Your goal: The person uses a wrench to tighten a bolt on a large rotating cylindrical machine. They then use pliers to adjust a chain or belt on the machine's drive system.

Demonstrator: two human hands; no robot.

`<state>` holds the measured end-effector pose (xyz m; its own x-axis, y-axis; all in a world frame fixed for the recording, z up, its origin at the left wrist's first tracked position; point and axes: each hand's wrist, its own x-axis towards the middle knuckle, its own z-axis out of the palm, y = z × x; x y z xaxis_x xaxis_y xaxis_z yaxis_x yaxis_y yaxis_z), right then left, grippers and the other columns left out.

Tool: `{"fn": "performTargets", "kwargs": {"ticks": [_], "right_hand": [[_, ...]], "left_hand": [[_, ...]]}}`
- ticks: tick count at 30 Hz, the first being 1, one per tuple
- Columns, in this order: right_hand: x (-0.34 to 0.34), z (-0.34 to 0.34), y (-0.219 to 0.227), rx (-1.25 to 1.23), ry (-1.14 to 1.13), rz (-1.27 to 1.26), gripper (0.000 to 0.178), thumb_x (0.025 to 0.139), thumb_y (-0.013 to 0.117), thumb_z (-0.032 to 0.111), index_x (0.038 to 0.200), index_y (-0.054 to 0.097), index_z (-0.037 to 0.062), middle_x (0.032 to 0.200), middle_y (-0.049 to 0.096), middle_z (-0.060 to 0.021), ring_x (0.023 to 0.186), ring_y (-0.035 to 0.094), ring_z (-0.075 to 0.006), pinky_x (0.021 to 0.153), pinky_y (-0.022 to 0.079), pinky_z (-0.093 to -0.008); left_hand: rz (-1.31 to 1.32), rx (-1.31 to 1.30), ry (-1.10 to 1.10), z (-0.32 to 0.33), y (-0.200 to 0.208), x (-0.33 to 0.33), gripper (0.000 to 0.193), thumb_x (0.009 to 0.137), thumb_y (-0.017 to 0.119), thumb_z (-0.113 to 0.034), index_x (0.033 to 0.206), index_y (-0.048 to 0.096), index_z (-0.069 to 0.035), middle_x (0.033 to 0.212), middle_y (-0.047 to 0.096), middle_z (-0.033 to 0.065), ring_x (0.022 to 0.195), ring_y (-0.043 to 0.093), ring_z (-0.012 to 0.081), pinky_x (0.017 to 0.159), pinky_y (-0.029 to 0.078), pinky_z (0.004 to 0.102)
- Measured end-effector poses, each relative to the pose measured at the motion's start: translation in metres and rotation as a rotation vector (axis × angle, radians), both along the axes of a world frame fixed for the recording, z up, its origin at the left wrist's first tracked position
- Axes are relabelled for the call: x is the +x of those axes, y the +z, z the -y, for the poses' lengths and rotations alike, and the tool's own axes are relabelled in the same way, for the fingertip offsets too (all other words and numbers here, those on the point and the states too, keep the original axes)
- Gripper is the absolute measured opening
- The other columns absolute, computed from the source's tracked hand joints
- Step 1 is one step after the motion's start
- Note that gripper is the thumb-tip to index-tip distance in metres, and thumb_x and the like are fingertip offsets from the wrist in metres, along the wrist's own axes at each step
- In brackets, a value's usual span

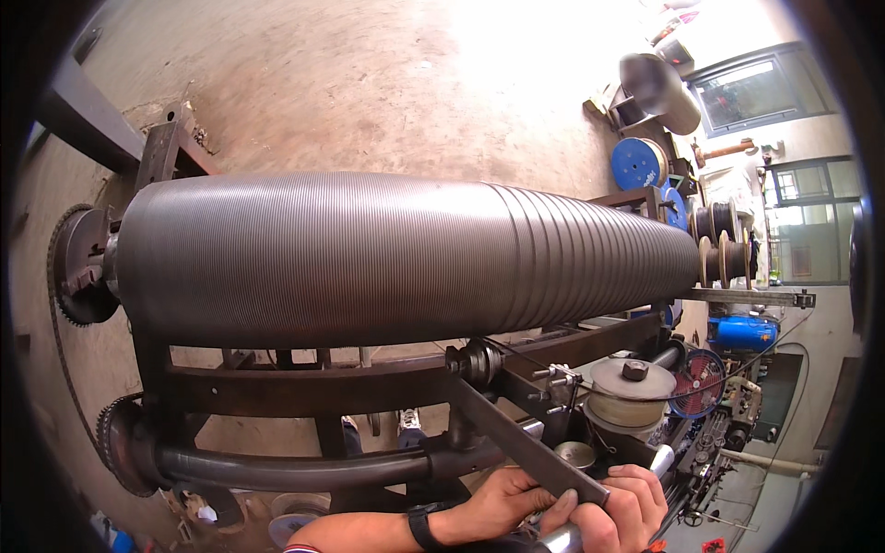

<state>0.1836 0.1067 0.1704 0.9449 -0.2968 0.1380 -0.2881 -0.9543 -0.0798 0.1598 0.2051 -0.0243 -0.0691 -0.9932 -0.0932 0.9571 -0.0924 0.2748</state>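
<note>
Left hand and right hand gripping flat bar
Both are holding its near end (ridged drum lying beyond).

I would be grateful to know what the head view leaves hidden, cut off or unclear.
In the head view:
1. Left hand: some fingers, hidden by the flat bar.
2. Right hand: wrist, cut off by the lower edge.
3. Ribbed cylinder: underside, hidden by its own body.
4. Shoes: partly hidden by the dark pipe.
5. Upper-right drum: details too blurred.
</note>
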Motion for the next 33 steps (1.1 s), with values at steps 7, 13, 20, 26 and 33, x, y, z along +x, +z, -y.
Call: {"fn": "performTargets", "kwargs": {"ticks": [7,13,20,26,33], "right_hand": [[0.002,0.001,-0.001,-0.036,0.017,0.011,0.023,0.079,0.076,-0.003,0.092,0.06,0.0068,0.076,0.062,-0.0113,0.064,0.066,-0.0288,0.067,0.061,-0.0449],[0.005,0.001,-0.001,-0.054,0.026,0.009,0.021,0.08,0.075,-0.002,0.089,0.058,0.0061,0.074,0.061,-0.0125,0.064,0.065,-0.0298,0.066,0.061,-0.0454],[0.009,-0.002,0.002,-0.042,0.016,-0.027,0.022,0.081,0.075,-0.002,0.09,0.057,0.006,0.076,0.061,-0.0131,0.064,0.065,-0.0302,0.067,0.061,-0.0462],[0.013,-0.004,-0.001,-0.066,0.027,0.002,0.021,0.081,0.074,-0.002,0.09,0.056,0.0058,0.075,0.061,-0.0128,0.062,0.064,-0.0298,0.066,0.06,-0.0459],[0.013,-0.006,-0.001,-0.076,0.017,0.011,0.017,0.082,0.072,-0.002,0.086,0.057,0.0049,0.071,0.061,-0.0131,0.059,0.064,-0.0288,0.065,0.06,-0.0451]], "left_hand": [[-0.075,0.014,0.016,0.003,0.006,0.0,0.025,0.105,0.064,-0.017,0.124,0.072,-0.002,0.111,0.074,0.0019,0.103,0.065,0.0098,0.091,0.054,0.027],[-0.038,-0.01,0.005,0.004,0.008,0.003,0.026,0.105,0.064,-0.018,0.124,0.072,-0.002,0.11,0.075,0.0028,0.102,0.066,0.0098,0.091,0.055,0.0271],[-0.073,-0.01,-0.018,0.002,0.008,0.005,0.026,0.105,0.064,-0.017,0.125,0.071,-0.002,0.111,0.075,0.0026,0.102,0.066,0.0101,0.091,0.055,0.0273],[-0.134,-0.025,-0.017,-0.001,0.006,0.004,0.027,0.105,0.064,-0.017,0.127,0.07,-0.002,0.114,0.075,0.0033,0.104,0.066,0.0103,0.093,0.055,0.0274],[-0.005,0.134,0.038,-0.002,0.026,0.025,0.014,0.097,0.065,-0.003,0.108,0.074,0.001,0.098,0.075,0.0024,0.088,0.066,0.0102,0.076,0.055,0.0263]]}}
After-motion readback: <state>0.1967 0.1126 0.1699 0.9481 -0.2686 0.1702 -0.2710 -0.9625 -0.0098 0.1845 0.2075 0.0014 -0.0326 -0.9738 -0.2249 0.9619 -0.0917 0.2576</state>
